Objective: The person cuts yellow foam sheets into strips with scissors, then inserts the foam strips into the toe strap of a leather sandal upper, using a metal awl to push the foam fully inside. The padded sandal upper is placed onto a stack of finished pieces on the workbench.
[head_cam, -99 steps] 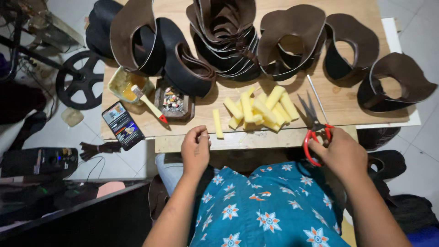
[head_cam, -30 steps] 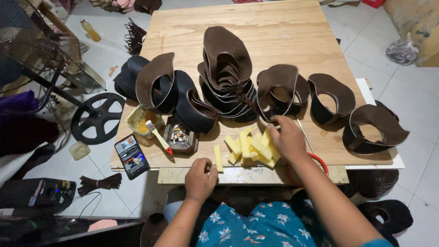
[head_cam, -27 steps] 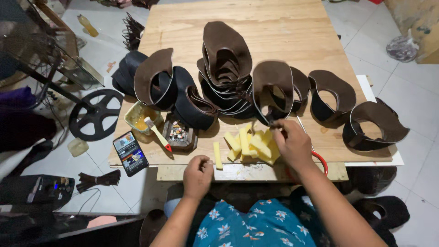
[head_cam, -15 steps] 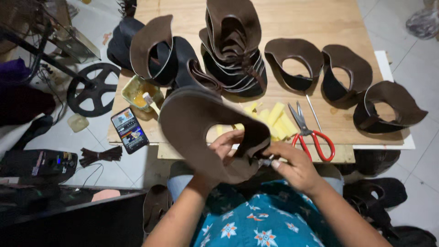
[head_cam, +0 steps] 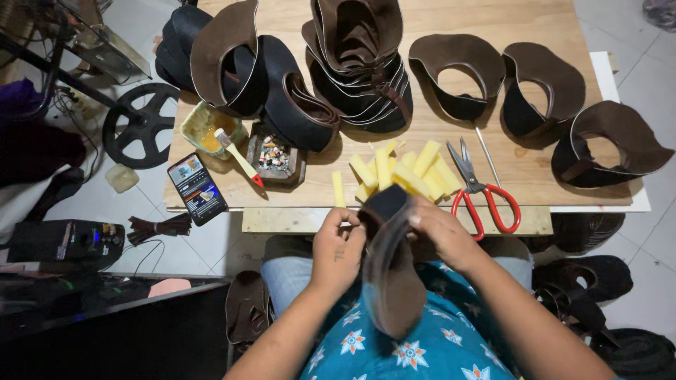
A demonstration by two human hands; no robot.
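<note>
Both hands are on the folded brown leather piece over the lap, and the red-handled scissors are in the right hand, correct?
Not quite. The head view shows the left hand and right hand both gripping the folded brown leather piece, but the red-handled scissors lie on the wooden table, beside the yellow foam strips, in neither hand.

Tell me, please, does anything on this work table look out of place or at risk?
Two things. The phone lies at the table's front left corner, partly past the edge, so it could fall. The brush leans out of the glue tub, its red tip over the bare wood. Both hands, left hand and right hand, hold a brown leather piece.
</note>
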